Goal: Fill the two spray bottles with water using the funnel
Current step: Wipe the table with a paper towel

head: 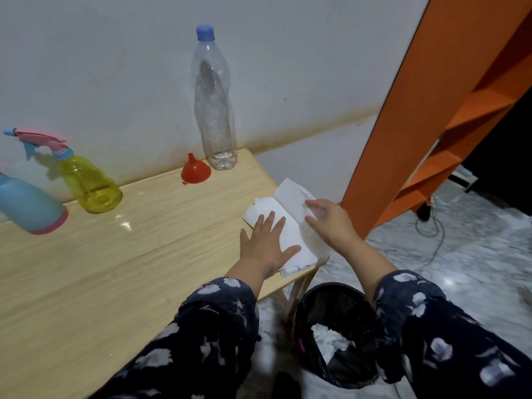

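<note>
A yellow spray bottle (89,184) with a pink and blue trigger head stands at the back left of the wooden table (100,269). A blue spray bottle (27,204) stands beside it at the left edge. A red funnel (195,169) lies mouth down near the wall, next to a tall clear water bottle (214,102) with a blue cap and only a little water at its bottom. My left hand (266,244) presses flat on a white paper tissue (290,223) at the table's right corner. My right hand (328,220) pinches the tissue's raised right edge.
A black bin (334,332) with crumpled white tissue inside stands on the floor below the table's right corner. An orange shelf frame (426,110) leans at the right. A cable (431,234) lies on the marble floor.
</note>
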The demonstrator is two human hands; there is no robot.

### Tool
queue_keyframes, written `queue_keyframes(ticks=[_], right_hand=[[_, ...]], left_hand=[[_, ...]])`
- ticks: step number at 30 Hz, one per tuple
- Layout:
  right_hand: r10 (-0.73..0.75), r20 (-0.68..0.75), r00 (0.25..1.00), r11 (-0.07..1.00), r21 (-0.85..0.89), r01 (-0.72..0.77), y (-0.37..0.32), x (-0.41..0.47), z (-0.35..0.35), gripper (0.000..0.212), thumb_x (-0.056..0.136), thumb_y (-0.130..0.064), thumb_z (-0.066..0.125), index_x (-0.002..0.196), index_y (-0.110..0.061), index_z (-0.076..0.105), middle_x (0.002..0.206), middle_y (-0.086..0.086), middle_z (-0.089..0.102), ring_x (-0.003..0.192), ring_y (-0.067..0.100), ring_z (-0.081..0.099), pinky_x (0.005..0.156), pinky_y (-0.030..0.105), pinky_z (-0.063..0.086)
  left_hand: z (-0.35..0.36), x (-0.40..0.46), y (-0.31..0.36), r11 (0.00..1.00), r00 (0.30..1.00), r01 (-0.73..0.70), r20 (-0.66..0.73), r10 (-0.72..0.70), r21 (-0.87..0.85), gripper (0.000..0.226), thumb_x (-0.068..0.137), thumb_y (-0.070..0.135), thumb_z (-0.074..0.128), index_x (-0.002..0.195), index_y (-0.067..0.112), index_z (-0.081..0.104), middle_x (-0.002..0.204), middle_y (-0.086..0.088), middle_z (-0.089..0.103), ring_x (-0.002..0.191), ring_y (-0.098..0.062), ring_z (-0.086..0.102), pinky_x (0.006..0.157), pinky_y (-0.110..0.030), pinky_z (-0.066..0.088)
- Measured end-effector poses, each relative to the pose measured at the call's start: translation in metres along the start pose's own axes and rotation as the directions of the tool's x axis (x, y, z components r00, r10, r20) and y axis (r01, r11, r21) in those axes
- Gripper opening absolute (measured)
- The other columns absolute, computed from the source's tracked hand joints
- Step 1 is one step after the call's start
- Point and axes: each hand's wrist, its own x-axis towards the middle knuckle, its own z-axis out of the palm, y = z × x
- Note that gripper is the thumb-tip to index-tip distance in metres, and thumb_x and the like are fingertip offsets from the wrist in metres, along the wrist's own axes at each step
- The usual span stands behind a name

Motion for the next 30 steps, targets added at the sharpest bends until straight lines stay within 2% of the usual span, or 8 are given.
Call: queue_keyframes(ticks=[4, 12, 16, 19, 23, 26, 28, 30], right_hand=[[-0.026, -0.1, 0.995, 0.999, -0.026, 0.023, 0.006, 0.006, -0.014, 0.059, 0.082, 0.0, 0.064, 0.137, -0.01, 0.049, 0.144, 0.006, 0.045, 0.133, 0.022, 0.042, 0.105, 0.017, 0.026], [-0.017, -0.289, 0.957, 0.997, 0.067, 0.038, -0.005, 0.017, -0.054, 0.062, 0.086, 0.003, 0.058, 0.144, -0.01, 0.04, 0.149, 0.007, 0.037, 0.137, 0.022, 0.035, 0.11, 0.024, 0.025], [-0.067, -0.166, 0.984, 0.992, 0.09, 0.083, -0.025, 0.022, -0.056, 0.062, 0.085, 0.001, 0.057, 0.143, -0.018, 0.043, 0.148, 0.001, 0.039, 0.136, 0.017, 0.037, 0.108, 0.023, 0.03], [-0.138, -0.053, 0.989, 0.985, 0.099, 0.143, -0.045, 0.025, -0.049, 0.063, 0.083, -0.001, 0.058, 0.142, -0.02, 0.044, 0.147, -0.003, 0.042, 0.136, 0.013, 0.037, 0.104, 0.018, 0.028], [-0.155, 0.026, 0.988, 0.945, 0.294, 0.141, -0.08, 0.029, -0.034, 0.065, 0.081, 0.003, 0.06, 0.139, -0.023, 0.048, 0.143, -0.005, 0.047, 0.132, 0.012, 0.042, 0.107, 0.022, 0.033], [-0.169, 0.074, 0.983, 0.885, 0.451, 0.118, -0.109, 0.035, -0.021, 0.067, 0.079, 0.005, 0.061, 0.137, -0.026, 0.05, 0.139, 0.0, 0.052, 0.124, 0.017, 0.053, 0.105, 0.037, 0.045], [-0.201, 0.097, 0.975, 0.853, 0.507, 0.125, -0.129, 0.038, -0.009, 0.067, 0.078, 0.006, 0.06, 0.135, -0.028, 0.051, 0.138, -0.001, 0.053, 0.12, 0.016, 0.056, 0.097, 0.033, 0.049], [-0.244, 0.106, 0.964, 0.819, 0.554, 0.147, -0.148, 0.041, 0.005, 0.067, 0.078, 0.007, 0.06, 0.136, -0.026, 0.05, 0.138, -0.005, 0.052, 0.122, 0.014, 0.054, 0.091, 0.024, 0.049]], left_hand=[[0.002, 0.001, 0.002, 1.0, 1.0, 0.001, 0.024, -0.002, 0.027, 0.086, 0.087, 0.075, 0.03, 0.154, 0.033, -0.004, 0.161, 0.007, -0.018, 0.148, -0.018, -0.017, 0.116, -0.06, -0.002], [-0.003, 0.0, 0.004, 0.998, 0.997, 0.011, 0.071, -0.016, 0.068, 0.088, 0.087, 0.075, 0.03, 0.153, 0.032, -0.008, 0.159, 0.008, -0.022, 0.147, -0.019, -0.018, 0.114, -0.062, 0.0], [-0.009, 0.003, 0.005, 0.999, 0.996, 0.029, 0.089, -0.032, 0.038, 0.081, 0.09, 0.072, 0.027, 0.154, 0.031, -0.001, 0.161, 0.008, -0.016, 0.148, -0.019, -0.015, 0.115, -0.06, -0.001], [-0.023, 0.006, 0.006, 0.995, 0.998, 0.054, 0.042, -0.051, -0.079, 0.064, 0.099, 0.058, 0.017, 0.155, 0.029, 0.004, 0.163, 0.007, -0.005, 0.149, -0.018, -0.008, 0.117, -0.056, 0.001], [-0.05, 0.005, 0.001, 0.937, 0.987, 0.073, -0.11, -0.117, -0.342, 0.058, 0.1, 0.053, 0.013, 0.154, 0.031, 0.009, 0.154, -0.007, 0.034, 0.143, -0.029, 0.027, 0.112, -0.05, 0.025], [-0.064, -0.001, -0.011, 0.796, 0.975, 0.084, -0.116, -0.19, -0.599, 0.066, 0.095, 0.064, 0.011, 0.154, 0.034, 0.005, 0.153, -0.008, 0.037, 0.138, -0.032, 0.037, 0.111, -0.044, 0.03], [-0.071, -0.006, -0.021, 0.596, 0.964, 0.104, -0.068, -0.258, -0.796, 0.074, 0.09, 0.073, 0.016, 0.154, 0.037, 0.005, 0.157, -0.003, 0.029, 0.14, -0.031, 0.033, 0.113, -0.042, 0.029], [-0.078, -0.012, -0.036, 0.341, 0.944, 0.093, -0.027, -0.33, -0.936, 0.078, 0.084, 0.081, 0.023, 0.151, 0.043, 0.008, 0.154, 0.002, 0.032, 0.134, -0.032, 0.042, 0.106, -0.049, 0.04]])
